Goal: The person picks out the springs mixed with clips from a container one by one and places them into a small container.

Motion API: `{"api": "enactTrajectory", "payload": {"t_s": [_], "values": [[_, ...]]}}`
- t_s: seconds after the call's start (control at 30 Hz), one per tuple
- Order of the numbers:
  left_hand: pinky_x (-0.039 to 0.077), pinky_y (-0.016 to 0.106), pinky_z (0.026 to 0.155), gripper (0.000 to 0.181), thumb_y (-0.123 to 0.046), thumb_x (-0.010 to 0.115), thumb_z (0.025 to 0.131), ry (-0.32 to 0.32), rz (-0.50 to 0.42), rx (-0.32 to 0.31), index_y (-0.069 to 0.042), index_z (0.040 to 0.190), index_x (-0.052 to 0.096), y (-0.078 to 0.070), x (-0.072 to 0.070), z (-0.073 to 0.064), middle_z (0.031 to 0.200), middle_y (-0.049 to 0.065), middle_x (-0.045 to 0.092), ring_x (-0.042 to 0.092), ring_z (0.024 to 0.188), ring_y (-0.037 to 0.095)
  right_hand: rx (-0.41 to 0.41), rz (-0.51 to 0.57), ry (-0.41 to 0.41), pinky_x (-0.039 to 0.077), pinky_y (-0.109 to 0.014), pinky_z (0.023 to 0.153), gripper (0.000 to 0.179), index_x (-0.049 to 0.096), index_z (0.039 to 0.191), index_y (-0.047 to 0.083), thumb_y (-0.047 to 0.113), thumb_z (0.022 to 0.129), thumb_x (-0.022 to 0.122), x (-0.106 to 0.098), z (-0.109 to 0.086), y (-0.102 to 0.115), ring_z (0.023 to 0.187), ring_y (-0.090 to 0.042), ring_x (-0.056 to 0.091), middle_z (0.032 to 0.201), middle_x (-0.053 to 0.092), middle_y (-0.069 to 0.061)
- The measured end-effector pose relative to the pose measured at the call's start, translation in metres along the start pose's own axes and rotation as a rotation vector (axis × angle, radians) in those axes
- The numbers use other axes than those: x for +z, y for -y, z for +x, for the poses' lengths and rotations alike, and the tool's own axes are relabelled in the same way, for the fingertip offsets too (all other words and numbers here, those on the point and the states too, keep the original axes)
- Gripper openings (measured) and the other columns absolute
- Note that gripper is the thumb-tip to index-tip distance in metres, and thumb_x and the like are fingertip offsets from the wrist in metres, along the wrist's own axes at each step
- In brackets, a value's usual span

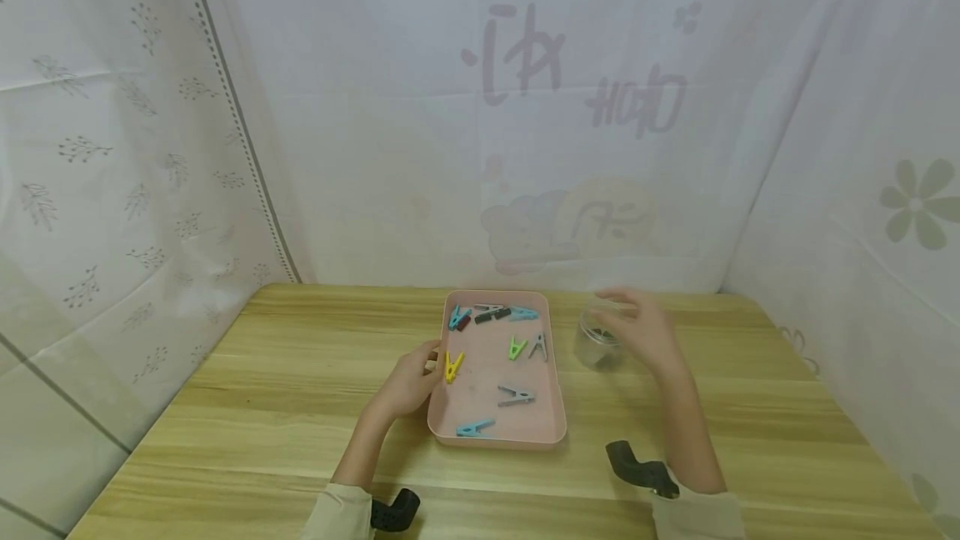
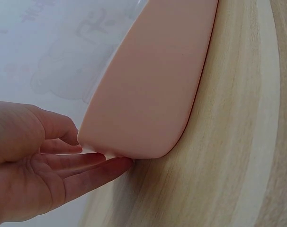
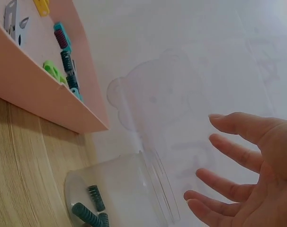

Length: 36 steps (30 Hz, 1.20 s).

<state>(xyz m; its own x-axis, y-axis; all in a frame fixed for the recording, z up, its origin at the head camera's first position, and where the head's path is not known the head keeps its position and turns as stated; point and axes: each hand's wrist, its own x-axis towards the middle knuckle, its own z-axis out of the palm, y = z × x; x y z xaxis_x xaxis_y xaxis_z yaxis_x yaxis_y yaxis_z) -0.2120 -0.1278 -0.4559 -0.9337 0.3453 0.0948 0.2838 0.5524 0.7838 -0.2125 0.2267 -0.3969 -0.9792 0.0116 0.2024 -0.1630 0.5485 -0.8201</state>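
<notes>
My left hand (image 1: 410, 380) grips the left side of a pink tray (image 1: 497, 443). Seen from the left wrist, its fingers (image 2: 94, 177) reach against the tray's outer edge. In the tray lie a yellow clothespin (image 1: 453, 367), a green clothespin (image 1: 517, 347), grey clothespins (image 1: 516, 396) and blue clothespins (image 1: 476, 428). Dark green ribbed pieces (image 1: 492, 316) and a dark red one (image 1: 464, 322) lie at its far end. My right hand (image 1: 640, 330), fingers spread and holding nothing, hovers by the top of a clear jar (image 1: 597, 350). Several dark green ribbed pieces (image 3: 89, 215) rest inside the jar.
The tray and jar stand on a wooden table (image 1: 315, 390), the jar just right of the tray. Patterned white cloth (image 1: 390, 123) hangs behind the table and at both sides. Black curved wrist mounts (image 1: 641, 467) show on both forearms.
</notes>
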Motion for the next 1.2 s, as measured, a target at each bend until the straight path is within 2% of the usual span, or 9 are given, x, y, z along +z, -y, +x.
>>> {"api": "enactTrajectory", "payload": {"t_s": [0.37, 0.6, 0.9, 1.2], "values": [[0.058, 0.049, 0.088, 0.043, -0.008, 0.048, 0.105, 0.018, -0.021, -0.017, 0.009, 0.144, 0.043, -0.001, -0.002, 0.000, 0.130, 0.033, 0.057, 0.063, 0.110, 0.048, 0.036, 0.022, 0.030, 0.048, -0.064, 0.097, 0.048, 0.058, 0.136, 0.007, 0.032, 0.096, 0.067, 0.011, 0.002, 0.005, 0.128, -0.048, 0.050, 0.144, 0.051, -0.025], [0.059, 0.049, 0.086, 0.043, -0.007, 0.050, 0.104, 0.011, -0.040, -0.018, 0.010, 0.143, 0.044, -0.003, -0.001, 0.000, 0.129, 0.034, 0.057, 0.065, 0.107, 0.047, 0.014, 0.005, 0.028, 0.046, -0.065, 0.099, 0.047, 0.057, 0.136, 0.005, 0.030, 0.097, 0.067, 0.020, 0.006, 0.001, 0.124, -0.049, 0.054, 0.140, 0.054, -0.027], [0.059, 0.048, 0.085, 0.044, -0.008, 0.049, 0.104, 0.022, -0.037, -0.021, 0.010, 0.144, 0.042, 0.000, 0.000, 0.001, 0.131, 0.034, 0.056, 0.064, 0.108, 0.048, -0.011, -0.022, 0.039, 0.050, -0.062, 0.096, 0.042, 0.060, 0.132, 0.003, 0.025, 0.097, 0.067, 0.030, 0.013, 0.001, 0.116, -0.048, 0.060, 0.132, 0.059, -0.028], [0.059, 0.049, 0.085, 0.045, -0.009, 0.049, 0.104, 0.022, -0.042, -0.015, 0.010, 0.144, 0.042, 0.002, 0.000, 0.002, 0.131, 0.035, 0.056, 0.064, 0.108, 0.048, -0.030, -0.077, 0.030, 0.049, -0.062, 0.096, 0.041, 0.060, 0.131, 0.002, 0.025, 0.097, 0.067, 0.036, 0.017, 0.007, 0.118, -0.047, 0.059, 0.132, 0.060, -0.027]]}}
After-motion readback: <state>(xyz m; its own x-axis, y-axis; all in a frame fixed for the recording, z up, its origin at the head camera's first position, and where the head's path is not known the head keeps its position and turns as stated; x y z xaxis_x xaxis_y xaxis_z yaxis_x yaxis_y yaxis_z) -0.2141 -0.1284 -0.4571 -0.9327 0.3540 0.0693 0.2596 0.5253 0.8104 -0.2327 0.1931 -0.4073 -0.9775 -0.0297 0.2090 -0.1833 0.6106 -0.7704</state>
